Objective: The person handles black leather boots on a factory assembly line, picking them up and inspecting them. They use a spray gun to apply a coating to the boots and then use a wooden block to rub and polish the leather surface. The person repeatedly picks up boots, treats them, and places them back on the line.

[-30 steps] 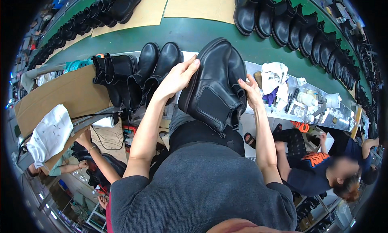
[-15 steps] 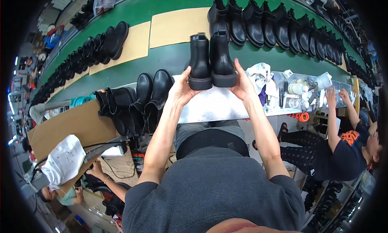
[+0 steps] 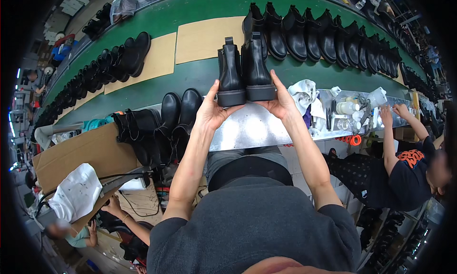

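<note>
Two black ankle boots are held side by side above a shiny metal bench [image 3: 247,133], heels toward me and shafts pointing away. My left hand [image 3: 212,110] grips the left boot [image 3: 230,74] at its heel, thumb along the outer side and fingers under the sole. The right boot [image 3: 256,69] is in my right hand [image 3: 283,102], held the same way. Their toes are hidden behind the shafts. More black boots [image 3: 183,110] lie to the left of my left forearm.
Beyond the bench runs a green conveyor [image 3: 200,76] with tan cardboard sheets [image 3: 207,38] and rows of black boots [image 3: 304,34]. At right are a white cloth [image 3: 304,91] and bottles [image 3: 347,106]. Co-workers [image 3: 404,171] sit at the right and lower left; a cardboard box [image 3: 85,150] stands at left.
Both hands and the two boots have shifted slightly left, and the boots' shafts now show a little more from behind. The co-worker's hands at right have moved closer together.
</note>
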Tool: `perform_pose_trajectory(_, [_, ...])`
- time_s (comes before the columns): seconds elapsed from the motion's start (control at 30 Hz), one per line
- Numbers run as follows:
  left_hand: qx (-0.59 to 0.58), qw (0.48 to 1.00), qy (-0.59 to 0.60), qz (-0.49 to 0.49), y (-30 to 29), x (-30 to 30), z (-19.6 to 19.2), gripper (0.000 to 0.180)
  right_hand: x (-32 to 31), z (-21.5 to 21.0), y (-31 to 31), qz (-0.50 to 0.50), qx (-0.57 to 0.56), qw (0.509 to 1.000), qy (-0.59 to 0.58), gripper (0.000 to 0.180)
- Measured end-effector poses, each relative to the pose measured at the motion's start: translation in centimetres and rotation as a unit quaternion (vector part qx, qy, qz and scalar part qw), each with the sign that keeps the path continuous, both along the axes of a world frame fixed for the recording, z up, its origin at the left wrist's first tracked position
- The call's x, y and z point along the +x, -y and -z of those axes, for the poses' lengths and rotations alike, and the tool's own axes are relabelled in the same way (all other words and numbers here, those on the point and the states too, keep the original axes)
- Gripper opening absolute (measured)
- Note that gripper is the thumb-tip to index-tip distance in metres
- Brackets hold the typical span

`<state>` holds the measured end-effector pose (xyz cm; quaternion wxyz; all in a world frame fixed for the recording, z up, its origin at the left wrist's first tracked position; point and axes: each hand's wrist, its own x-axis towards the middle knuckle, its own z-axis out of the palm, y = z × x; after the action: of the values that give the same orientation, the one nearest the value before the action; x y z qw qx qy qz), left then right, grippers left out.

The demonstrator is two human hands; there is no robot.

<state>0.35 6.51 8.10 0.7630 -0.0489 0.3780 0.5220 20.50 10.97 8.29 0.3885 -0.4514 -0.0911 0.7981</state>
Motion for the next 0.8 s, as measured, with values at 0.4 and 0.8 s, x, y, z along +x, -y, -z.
perform_pose_trajectory(0.4, [0.096, 0.963, 0.246, -0.049, 6.1, 0.0, 3.0, 0.047, 2.5, 7.0, 6.2, 0.201, -0.118, 0.748, -0.622, 0.048])
perform_pose_trajectory(0.8, [0.135, 0.874, 0.466, -0.028, 6.4, 3.9, 1.6, 0.058, -0.8, 4.1, 8.2, 0.107, -0.027, 0.736, -0.668, 0.067])
